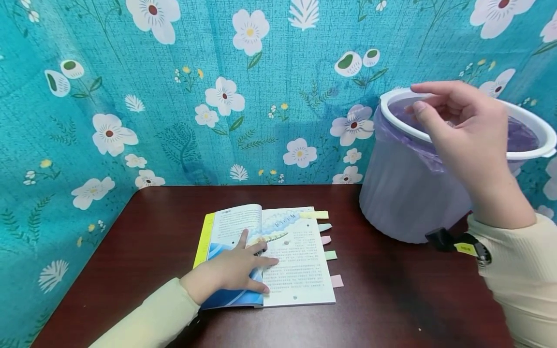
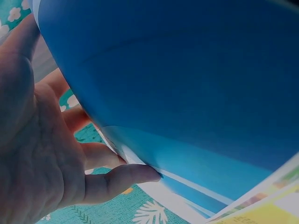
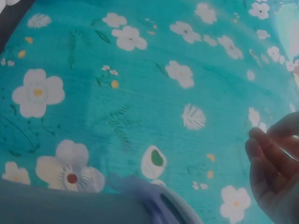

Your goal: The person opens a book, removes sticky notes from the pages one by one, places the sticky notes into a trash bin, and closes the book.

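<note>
Left hand: fingers spread wide, palm facing down, pressed on the open book. The fingers cross the centre fold, and the fingertips reach onto the right-hand page. The blue printed area lies beneath and just beside the palm. A yellow strip runs along the book's outer edge, beyond the back of this hand. To the right of the fingertips, five index tabs project from the far page edge, listed from the end farthest from the wearer: yellow tab, pale tab, small pink tab, green tab, large pink tab.

Right hand: raised, well apart from the book, to the right of and higher than the left hand. Fingers are loosely bent; a narrow gap separates thumb and index fingertip. No object is seen in the grasp. In the head view, this hand overlaps the mouth of the bin. The white rim passes behind the hand, with a purple liner folded over it. A black strap encircles the sleeve below this hand.

Support: the book lies flat on the dark bench, under the left hand. A floral cloth hangs behind both hands.
</note>
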Demonstrator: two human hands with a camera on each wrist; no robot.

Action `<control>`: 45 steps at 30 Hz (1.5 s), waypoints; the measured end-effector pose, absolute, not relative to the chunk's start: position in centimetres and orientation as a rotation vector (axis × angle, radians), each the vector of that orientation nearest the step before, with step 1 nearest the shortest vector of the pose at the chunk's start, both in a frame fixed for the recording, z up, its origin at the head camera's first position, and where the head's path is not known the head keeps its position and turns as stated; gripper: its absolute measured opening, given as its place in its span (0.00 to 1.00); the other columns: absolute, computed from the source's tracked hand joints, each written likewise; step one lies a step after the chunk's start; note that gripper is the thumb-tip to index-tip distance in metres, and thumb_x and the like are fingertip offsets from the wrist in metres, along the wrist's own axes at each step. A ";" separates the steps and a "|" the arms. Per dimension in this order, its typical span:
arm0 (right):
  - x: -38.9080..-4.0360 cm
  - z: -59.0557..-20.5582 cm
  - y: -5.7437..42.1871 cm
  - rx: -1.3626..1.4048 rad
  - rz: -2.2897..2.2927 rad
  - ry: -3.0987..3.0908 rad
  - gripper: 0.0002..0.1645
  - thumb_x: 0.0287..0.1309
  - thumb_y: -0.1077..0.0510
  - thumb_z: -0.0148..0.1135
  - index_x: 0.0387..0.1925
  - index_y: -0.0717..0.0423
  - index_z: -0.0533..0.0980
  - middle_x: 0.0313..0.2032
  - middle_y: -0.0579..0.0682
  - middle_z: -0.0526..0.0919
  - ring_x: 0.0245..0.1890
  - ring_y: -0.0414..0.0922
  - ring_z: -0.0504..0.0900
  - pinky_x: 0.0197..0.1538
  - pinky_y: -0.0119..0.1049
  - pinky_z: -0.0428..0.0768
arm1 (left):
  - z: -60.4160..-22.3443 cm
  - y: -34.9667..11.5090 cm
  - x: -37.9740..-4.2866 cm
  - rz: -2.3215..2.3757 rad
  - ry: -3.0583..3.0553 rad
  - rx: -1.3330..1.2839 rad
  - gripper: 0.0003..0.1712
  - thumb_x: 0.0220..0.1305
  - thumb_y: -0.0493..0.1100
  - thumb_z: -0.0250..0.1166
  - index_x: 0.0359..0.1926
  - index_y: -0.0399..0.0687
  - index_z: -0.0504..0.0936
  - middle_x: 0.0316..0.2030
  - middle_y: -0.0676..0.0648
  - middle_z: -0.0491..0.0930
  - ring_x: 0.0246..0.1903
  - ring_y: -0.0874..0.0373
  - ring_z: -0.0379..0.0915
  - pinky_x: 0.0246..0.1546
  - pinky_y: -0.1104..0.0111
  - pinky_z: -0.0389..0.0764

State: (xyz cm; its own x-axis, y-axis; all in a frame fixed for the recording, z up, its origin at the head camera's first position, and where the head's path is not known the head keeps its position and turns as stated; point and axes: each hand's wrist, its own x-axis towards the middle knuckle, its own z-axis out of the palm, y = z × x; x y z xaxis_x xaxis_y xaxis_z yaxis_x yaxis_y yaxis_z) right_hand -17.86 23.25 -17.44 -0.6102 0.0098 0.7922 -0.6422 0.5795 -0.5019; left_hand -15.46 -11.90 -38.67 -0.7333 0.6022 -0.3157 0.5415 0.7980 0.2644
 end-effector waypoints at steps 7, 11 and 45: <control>-19.2 -19.2 21.9 0.644 1.105 -2.031 0.16 0.59 0.70 0.59 0.50 0.62 0.80 0.33 0.38 0.83 0.33 0.37 0.80 0.36 0.21 0.74 | -38.5 -12.0 -15.4 0.212 2.597 0.845 0.40 0.53 0.72 0.64 0.66 0.73 0.69 0.72 0.47 0.56 0.69 0.30 0.28 0.43 0.43 0.78; -20.0 -21.0 21.0 0.712 1.091 -2.087 0.16 0.59 0.69 0.60 0.49 0.60 0.80 0.33 0.40 0.84 0.32 0.36 0.80 0.35 0.22 0.75 | -38.5 -12.0 -15.5 0.215 2.597 0.852 0.39 0.53 0.71 0.64 0.66 0.73 0.69 0.72 0.46 0.57 0.69 0.30 0.29 0.44 0.43 0.78; -27.7 -37.5 20.2 0.425 1.401 -2.693 0.14 0.68 0.61 0.57 0.53 0.59 0.77 0.41 0.59 0.83 0.38 0.53 0.80 0.42 0.46 0.80 | -38.6 -12.0 -15.3 0.212 2.598 0.851 0.38 0.53 0.70 0.65 0.66 0.74 0.69 0.72 0.47 0.57 0.69 0.30 0.30 0.46 0.43 0.77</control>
